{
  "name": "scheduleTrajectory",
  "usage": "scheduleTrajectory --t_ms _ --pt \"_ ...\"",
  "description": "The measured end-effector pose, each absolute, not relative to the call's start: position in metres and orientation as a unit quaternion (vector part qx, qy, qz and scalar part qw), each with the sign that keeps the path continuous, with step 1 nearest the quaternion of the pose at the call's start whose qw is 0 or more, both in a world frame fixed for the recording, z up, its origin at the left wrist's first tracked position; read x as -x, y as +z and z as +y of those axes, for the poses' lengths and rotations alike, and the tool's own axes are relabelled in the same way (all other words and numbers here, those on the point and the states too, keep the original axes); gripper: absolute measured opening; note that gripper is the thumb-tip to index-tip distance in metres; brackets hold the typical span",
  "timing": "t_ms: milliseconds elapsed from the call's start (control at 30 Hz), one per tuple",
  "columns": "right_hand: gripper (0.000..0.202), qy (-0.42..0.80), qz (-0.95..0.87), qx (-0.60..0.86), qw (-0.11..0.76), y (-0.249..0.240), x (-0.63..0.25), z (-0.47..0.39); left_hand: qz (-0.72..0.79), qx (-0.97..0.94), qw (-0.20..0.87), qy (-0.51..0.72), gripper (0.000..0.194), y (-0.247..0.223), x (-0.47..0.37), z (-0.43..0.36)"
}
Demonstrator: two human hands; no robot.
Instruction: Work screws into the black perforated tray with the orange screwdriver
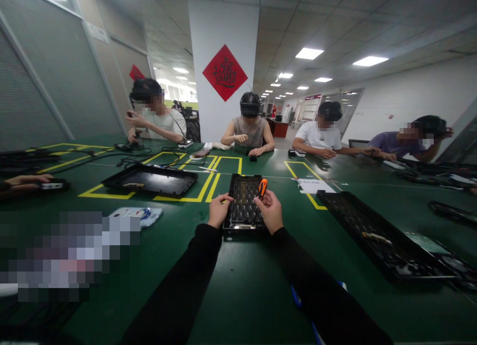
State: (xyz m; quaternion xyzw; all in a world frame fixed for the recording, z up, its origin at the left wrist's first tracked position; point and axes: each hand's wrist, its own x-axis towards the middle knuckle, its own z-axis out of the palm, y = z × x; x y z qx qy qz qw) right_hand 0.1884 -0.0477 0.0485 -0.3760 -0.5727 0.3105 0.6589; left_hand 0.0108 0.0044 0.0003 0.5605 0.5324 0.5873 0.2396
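Nearest, a black tray [244,231] with rows of small posts inside lies between my hands on the bench [238,290]: left hand [219,211], fingers gripping its left rim; right hand [272,211], fingers clasping an orange tool [263,186] over its right side. Rightward, a second tray [354,211] contains a pale strip [377,238].

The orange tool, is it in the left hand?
No, the orange tool is in the right hand, and the left hand is at the edge of the black tray.
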Motion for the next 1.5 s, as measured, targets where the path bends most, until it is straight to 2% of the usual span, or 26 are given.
scheduleTrajectory --t_ms 700,1500 --pt "0.031 0.283 -0.578 0.385 0.662 0.0517 -0.19 -0.052 0.536 -0.556 0.245 0.586 0.014 0.0009 -0.0108 0.0044" --pt "0.029 0.278 -0.583 0.389 0.657 0.0511 -0.1895 -0.0524 0.535 -0.554 0.248 0.588 0.013 0.0006 -0.0111 0.0054"
